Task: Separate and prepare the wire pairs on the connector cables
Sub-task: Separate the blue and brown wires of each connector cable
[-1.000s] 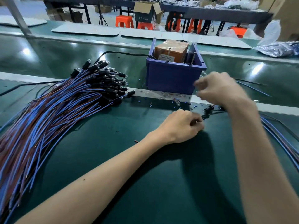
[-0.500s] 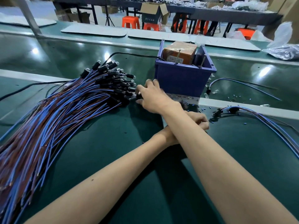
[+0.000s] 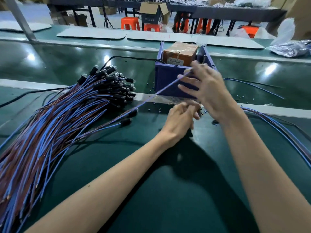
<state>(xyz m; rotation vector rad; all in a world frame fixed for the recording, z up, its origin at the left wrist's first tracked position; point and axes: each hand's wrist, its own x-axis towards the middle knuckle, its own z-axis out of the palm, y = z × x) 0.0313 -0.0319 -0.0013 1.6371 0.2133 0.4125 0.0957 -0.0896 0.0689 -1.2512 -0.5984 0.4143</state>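
Green bench mat [image 3: 168, 190], one cable [image 3: 151, 96] stretched taut above it.
Thin blue-and-brown pair, motion-blurred, its long axis slanting from a black connector [image 3: 133, 113] low on the mat up and right to the right hand [image 3: 207, 88], which pinches its upper end in front of the purple bin [image 3: 166, 76]. Left hand [image 3: 180, 121] sits below, fingers curled; whether it holds anything I cannot tell. Main bundle [image 3: 58, 123] fans out left.

Wires [image 3: 50, 123] blue and reddish brown, with black connectors [image 3: 117, 88]. Bin [image 3: 168, 78] violet-blue; box [image 3: 180, 52] in it orange-brown. Mat [image 3: 168, 199] dark green. Stools [image 3: 130, 22] orange. The raised wire [image 3: 159, 93], blurred, looks pale violet.
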